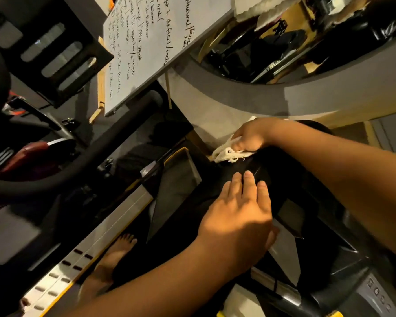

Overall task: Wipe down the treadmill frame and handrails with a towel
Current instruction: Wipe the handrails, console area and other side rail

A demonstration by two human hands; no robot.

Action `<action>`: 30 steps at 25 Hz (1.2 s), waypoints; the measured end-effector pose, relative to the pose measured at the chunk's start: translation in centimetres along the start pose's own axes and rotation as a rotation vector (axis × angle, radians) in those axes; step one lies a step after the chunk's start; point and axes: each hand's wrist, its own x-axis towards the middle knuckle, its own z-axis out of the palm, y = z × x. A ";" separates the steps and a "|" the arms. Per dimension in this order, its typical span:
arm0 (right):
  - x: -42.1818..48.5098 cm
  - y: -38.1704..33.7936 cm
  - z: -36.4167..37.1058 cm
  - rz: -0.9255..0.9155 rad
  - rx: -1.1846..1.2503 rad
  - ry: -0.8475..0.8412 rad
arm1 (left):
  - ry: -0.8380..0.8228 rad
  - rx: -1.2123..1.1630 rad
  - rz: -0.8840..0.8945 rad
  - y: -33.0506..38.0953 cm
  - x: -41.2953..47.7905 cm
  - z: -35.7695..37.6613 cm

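My right hand [249, 137] grips a small white towel [226, 154] and presses it against the black treadmill frame [290, 177] near its front end. A frayed edge of the towel sticks out to the left of the fingers. My left hand [240, 209] lies flat, fingers apart, on the black frame just below the towel, holding nothing. A silver side rail [114, 223] of the treadmill runs diagonally at lower left. The black padded handrail [96, 152] curves across the left side.
A whiteboard [146, 42] with handwriting leans at the top centre. A grey curved frame around a mirror [284, 92] fills the upper right. My bare foot [114, 257] stands on the belt beside the silver rail. Console buttons [378, 294] show at lower right.
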 end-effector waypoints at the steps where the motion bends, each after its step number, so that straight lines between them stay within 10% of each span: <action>1: 0.9 0.3 -0.4 0.066 -0.027 -0.010 | 0.038 0.000 0.006 -0.2 -0.1 0.1; 7: -1.5 -3.1 1.5 -0.130 0.063 0.069 | 0.355 -0.021 0.162 -0.2 -0.3 0.5; 13: -7.2 -1.1 8.4 -0.400 0.426 0.805 | 0.568 -0.066 0.311 0.1 -0.3 1.4; 16: -6.6 3.1 10.1 -0.223 0.539 1.017 | 0.499 -0.047 0.301 0.2 -0.3 1.1; 30: -2.5 17.0 15.4 0.706 0.952 0.940 | 0.000 0.115 0.118 2.5 5.0 -1.0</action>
